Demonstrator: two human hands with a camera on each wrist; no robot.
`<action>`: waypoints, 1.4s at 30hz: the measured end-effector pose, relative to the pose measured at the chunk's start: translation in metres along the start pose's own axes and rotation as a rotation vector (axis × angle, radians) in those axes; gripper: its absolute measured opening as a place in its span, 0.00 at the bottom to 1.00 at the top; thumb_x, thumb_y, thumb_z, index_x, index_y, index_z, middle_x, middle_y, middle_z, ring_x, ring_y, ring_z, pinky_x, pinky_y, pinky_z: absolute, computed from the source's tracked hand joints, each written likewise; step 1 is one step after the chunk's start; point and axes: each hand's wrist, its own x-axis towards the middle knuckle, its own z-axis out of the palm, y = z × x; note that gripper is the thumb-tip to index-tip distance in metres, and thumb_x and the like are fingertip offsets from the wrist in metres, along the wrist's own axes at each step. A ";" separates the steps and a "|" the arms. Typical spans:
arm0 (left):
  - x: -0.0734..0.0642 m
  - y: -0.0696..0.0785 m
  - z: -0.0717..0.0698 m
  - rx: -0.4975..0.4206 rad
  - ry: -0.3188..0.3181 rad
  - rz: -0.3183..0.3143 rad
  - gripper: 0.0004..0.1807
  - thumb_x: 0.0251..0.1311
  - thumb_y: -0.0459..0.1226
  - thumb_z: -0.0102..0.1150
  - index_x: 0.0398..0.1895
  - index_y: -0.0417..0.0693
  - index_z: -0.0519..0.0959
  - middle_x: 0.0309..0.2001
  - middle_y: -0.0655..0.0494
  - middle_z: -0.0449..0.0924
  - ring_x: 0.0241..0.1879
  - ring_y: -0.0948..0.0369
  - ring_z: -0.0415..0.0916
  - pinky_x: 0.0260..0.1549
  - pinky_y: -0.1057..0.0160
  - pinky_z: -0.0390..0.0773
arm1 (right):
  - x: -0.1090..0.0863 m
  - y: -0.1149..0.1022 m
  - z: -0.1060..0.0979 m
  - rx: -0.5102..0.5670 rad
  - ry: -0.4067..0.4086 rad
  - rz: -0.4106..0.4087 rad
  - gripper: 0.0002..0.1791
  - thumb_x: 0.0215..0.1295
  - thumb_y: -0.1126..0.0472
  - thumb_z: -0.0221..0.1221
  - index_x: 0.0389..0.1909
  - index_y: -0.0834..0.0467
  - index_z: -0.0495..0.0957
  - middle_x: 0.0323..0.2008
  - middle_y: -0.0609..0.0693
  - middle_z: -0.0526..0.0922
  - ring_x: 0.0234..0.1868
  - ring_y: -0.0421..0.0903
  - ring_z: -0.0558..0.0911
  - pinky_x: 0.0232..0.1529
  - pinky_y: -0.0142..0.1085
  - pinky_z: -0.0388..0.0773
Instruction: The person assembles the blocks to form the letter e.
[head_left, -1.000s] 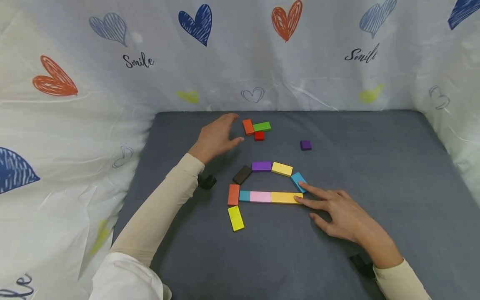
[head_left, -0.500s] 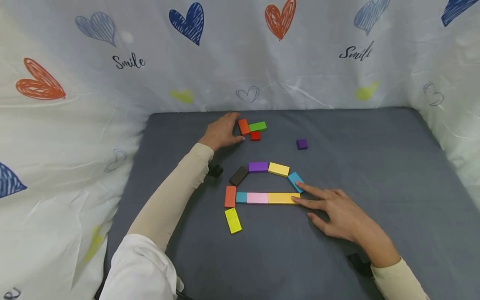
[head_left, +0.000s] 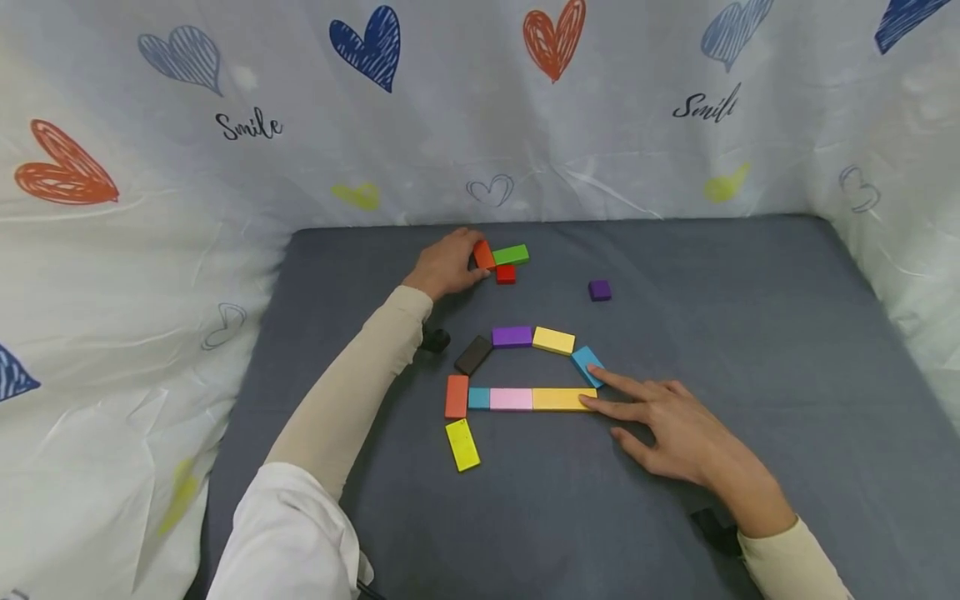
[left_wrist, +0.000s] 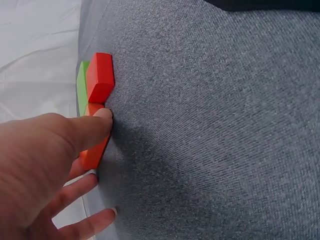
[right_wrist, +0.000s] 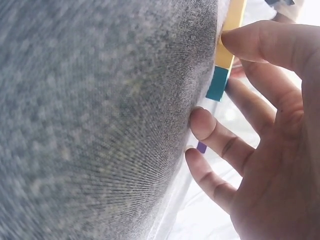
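On grey cloth (head_left: 750, 350), pinching orange block (head_left: 484, 254) with left hand (head_left: 446, 264), beside red block (head_left: 506, 274). Touching blue block (head_left: 583, 362) and amber block (head_left: 555, 400) with right hand (head_left: 681, 429) unclenched and spread.

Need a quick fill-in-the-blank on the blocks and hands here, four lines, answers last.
1. The person's left hand has its thumb on the rectangular ____ block beside the short red block.
2. The person's right hand touches the long amber block and the tilted, rectangular ____ block.
3. In the straight row, the rectangular pink block lies between the amber block and the short ____ block.
4. Right of the rectangular green block, a small ____ block lies by itself.

Missing words: orange; blue; teal; purple.
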 end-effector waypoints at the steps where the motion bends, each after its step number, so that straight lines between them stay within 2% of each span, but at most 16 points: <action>1: 0.000 0.000 0.000 -0.001 0.005 -0.001 0.36 0.70 0.49 0.68 0.77 0.49 0.69 0.72 0.47 0.71 0.61 0.52 0.75 0.60 0.48 0.77 | 0.000 0.000 0.000 -0.002 0.002 -0.002 0.34 0.72 0.50 0.67 0.76 0.31 0.70 0.82 0.41 0.60 0.68 0.53 0.79 0.64 0.62 0.70; 8: 0.003 -0.003 0.000 -0.018 0.018 -0.005 0.36 0.69 0.50 0.70 0.75 0.49 0.71 0.68 0.48 0.73 0.59 0.53 0.75 0.60 0.48 0.77 | 0.000 0.000 -0.001 -0.005 0.003 -0.006 0.33 0.71 0.51 0.67 0.75 0.32 0.72 0.82 0.42 0.61 0.68 0.54 0.79 0.64 0.62 0.70; 13: -0.001 -0.006 0.000 -0.045 0.042 -0.014 0.35 0.69 0.50 0.70 0.73 0.48 0.71 0.66 0.48 0.74 0.57 0.53 0.75 0.58 0.48 0.77 | 0.001 0.000 0.000 -0.007 0.000 -0.004 0.33 0.72 0.50 0.67 0.75 0.31 0.71 0.82 0.41 0.60 0.69 0.53 0.78 0.64 0.62 0.70; 19: -0.010 -0.009 -0.005 -0.063 0.116 -0.014 0.38 0.68 0.53 0.68 0.75 0.46 0.70 0.69 0.45 0.70 0.56 0.52 0.75 0.56 0.48 0.79 | 0.002 0.000 0.000 -0.002 -0.001 -0.006 0.33 0.72 0.50 0.67 0.76 0.31 0.71 0.82 0.41 0.60 0.69 0.53 0.79 0.64 0.63 0.70; 23: -0.017 -0.009 -0.010 -0.095 0.177 0.007 0.39 0.65 0.56 0.69 0.72 0.45 0.71 0.65 0.46 0.70 0.53 0.53 0.75 0.53 0.49 0.81 | 0.001 0.000 -0.001 0.000 -0.002 -0.005 0.33 0.71 0.51 0.67 0.76 0.31 0.71 0.82 0.41 0.60 0.69 0.53 0.78 0.65 0.63 0.69; 32: -0.041 0.000 -0.021 -0.124 0.241 0.046 0.38 0.61 0.57 0.71 0.69 0.47 0.72 0.62 0.50 0.70 0.50 0.55 0.74 0.51 0.51 0.81 | 0.001 0.000 0.000 -0.001 -0.004 -0.004 0.33 0.71 0.51 0.67 0.75 0.32 0.71 0.82 0.41 0.60 0.69 0.53 0.78 0.65 0.64 0.69; 38: -0.065 0.012 -0.024 -0.155 0.302 0.088 0.38 0.61 0.56 0.72 0.68 0.48 0.72 0.61 0.51 0.70 0.49 0.57 0.75 0.47 0.53 0.83 | 0.001 -0.001 -0.001 -0.002 -0.001 -0.004 0.33 0.71 0.51 0.67 0.75 0.31 0.71 0.82 0.41 0.60 0.69 0.54 0.79 0.65 0.64 0.69; 42: -0.083 0.020 -0.022 -0.219 0.348 0.105 0.38 0.61 0.56 0.73 0.68 0.47 0.71 0.60 0.52 0.72 0.52 0.58 0.75 0.45 0.54 0.83 | 0.001 -0.001 -0.002 -0.005 -0.002 -0.005 0.33 0.71 0.51 0.67 0.75 0.31 0.71 0.82 0.42 0.60 0.68 0.54 0.79 0.64 0.63 0.69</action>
